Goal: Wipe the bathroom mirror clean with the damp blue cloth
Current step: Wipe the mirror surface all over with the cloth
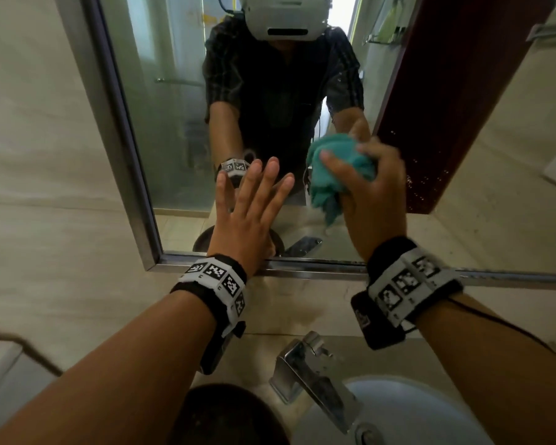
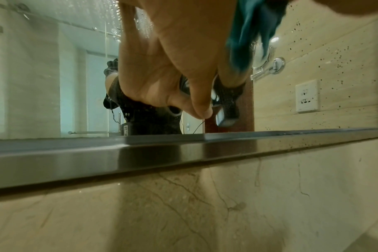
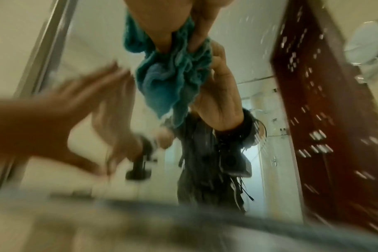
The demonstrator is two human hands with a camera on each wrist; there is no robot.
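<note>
Nearest the person, below the mirror (image 1: pixel 174 123), a white basin (image 1: pixel 430 409) sat with a chrome tap (image 1: pixel 305 370) at its back edge, and a dark round object (image 1: pixel 225 415) lay just left of the tap. A strip of bare marble wall (image 1: pixel 302 303) ran between the tap and the mirror's metal bottom frame (image 1: pixel 302 266).

The left hand (image 1: pixel 247 213) was raised in front of the lower middle of the mirror, fingers straight and spread, holding nothing. In the left wrist view the palm (image 2: pixel 162 56) stood close to the glass above the frame; whether it touched the glass could not be told.

Just right of it, the right hand (image 1: pixel 373 187) gripped the cloth (image 1: pixel 334 175), a bunched teal-blue rag, with fingers and thumb curled round it. The cloth was held against or just at the glass, a loose end hanging down toward the bottom frame. In the blurred right wrist view the cloth (image 3: pixel 173 76) hung between the fingers (image 3: pixel 158 25) and its own reflection.

The glass stretched well up and to the left of both hands, out to the slanting left frame (image 1: pixel 119 139). Right of the cloth, water drops speckled the glass over the reflection of a dark red door (image 1: pixel 456 91), with more glass beyond it toward the mirror's right side.
</note>
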